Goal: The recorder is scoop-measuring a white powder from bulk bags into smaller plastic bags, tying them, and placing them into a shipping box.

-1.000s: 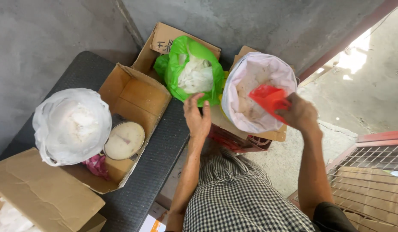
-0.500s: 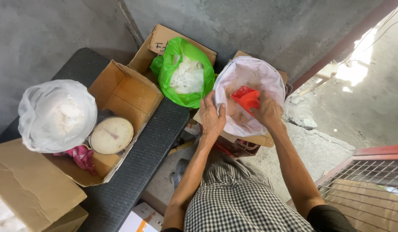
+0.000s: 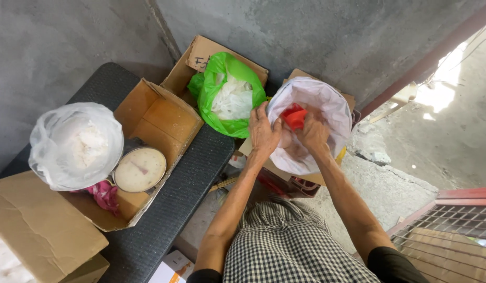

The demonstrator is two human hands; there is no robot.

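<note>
Both hands have come together inside the white bag (image 3: 326,105) since a second ago, when the left hand (image 3: 264,131) hovered open between the two bags and the right hand (image 3: 312,133) held the red scoop (image 3: 295,118) up at the bag's far rim. Half a second ago the left hand had just reached the near edge; now it grips that edge, fingers curled over the plastic, holding the mouth open. The right hand is closed around the red scoop, which sits just above its knuckles, low inside the bag rather than raised over it.

Judging from this, the step in hand is scooping from the white bag: one hand steadies the bag, the other works the scoop into what lies below. How full the scoop is cannot be told, as the hand hides it. A next move would call for lifting the scoop level, clear of the loose plastic.

Left of the left hand, touching the white bag, stands a green bag (image 3: 230,97) in a cardboard box (image 3: 201,57). Farther left, on the dark table (image 3: 169,209), an open box (image 3: 159,120) holds a round dial scale (image 3: 139,169), with a clear bag (image 3: 75,144) of white powder beside it.
</note>
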